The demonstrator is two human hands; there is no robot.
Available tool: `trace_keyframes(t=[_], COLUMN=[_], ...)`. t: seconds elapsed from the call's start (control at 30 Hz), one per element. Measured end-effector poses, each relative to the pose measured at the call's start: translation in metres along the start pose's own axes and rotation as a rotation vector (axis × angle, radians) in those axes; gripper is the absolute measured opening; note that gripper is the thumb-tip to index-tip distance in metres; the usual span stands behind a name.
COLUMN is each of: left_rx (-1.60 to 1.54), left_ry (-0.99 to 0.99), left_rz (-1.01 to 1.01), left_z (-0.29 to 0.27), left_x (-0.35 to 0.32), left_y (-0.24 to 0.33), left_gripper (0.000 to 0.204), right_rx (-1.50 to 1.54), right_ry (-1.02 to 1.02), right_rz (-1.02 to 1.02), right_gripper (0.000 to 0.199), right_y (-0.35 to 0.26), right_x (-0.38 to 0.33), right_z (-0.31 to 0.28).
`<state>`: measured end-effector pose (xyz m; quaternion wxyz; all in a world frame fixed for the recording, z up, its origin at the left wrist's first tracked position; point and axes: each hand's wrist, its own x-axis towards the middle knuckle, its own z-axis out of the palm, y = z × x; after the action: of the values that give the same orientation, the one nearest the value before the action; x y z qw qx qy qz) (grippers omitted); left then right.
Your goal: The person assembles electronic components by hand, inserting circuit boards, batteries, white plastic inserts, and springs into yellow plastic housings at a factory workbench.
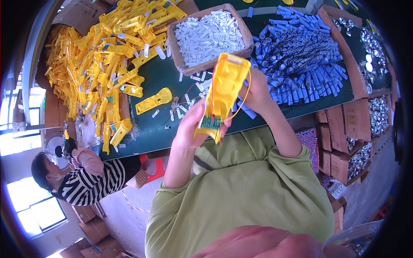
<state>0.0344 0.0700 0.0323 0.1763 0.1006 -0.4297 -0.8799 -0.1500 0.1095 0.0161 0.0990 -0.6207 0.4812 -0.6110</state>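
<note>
Both my hands hold one yellow plastic housing (224,88) above the green table's (155,129) near edge. My left hand (192,124) grips its lower end, where a small green circuit board (209,123) and thin wires show. My right hand (257,91) grips its upper right side. The housing is tilted, wide end up. A single yellow housing (153,101) lies on the table to the left.
A large heap of yellow housings (103,60) covers the table's left. A cardboard box of small white parts (208,36) stands behind my hands, and blue cylindrical cells with wires (301,56) lie right. Boxes of shiny metal parts (372,64) stand far right. A person in a striped top (86,180) sits lower left.
</note>
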Motion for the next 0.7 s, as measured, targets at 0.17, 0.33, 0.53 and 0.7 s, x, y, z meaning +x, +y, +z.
trace_keyframes(t=[0.17,0.33,0.53,0.7], left_rx=[0.131,0.276,0.267,0.21], left_ry=[0.223,0.339,0.339,0.317], left_rz=[0.077,0.168,0.154,0.13], left_z=[-0.006,0.005,-0.005,-0.013], left_x=[0.013,0.019,0.017,0.02], left_y=[-0.006,-0.015,-0.021,-0.019], left_gripper=[0.067,0.073,0.069,0.064], right_rx=[1.188,1.687,1.656,0.835], right_ry=[-0.152,-0.035,0.019,-0.246], right_rz=[0.625,0.846,0.88,0.637], right_gripper=[0.035,0.045,0.043,0.039], right_y=[0.001,0.001,0.003,0.007], right_x=[-0.018,-0.023,-0.026,-0.024], right_z=[0.002,0.001,0.001,0.006])
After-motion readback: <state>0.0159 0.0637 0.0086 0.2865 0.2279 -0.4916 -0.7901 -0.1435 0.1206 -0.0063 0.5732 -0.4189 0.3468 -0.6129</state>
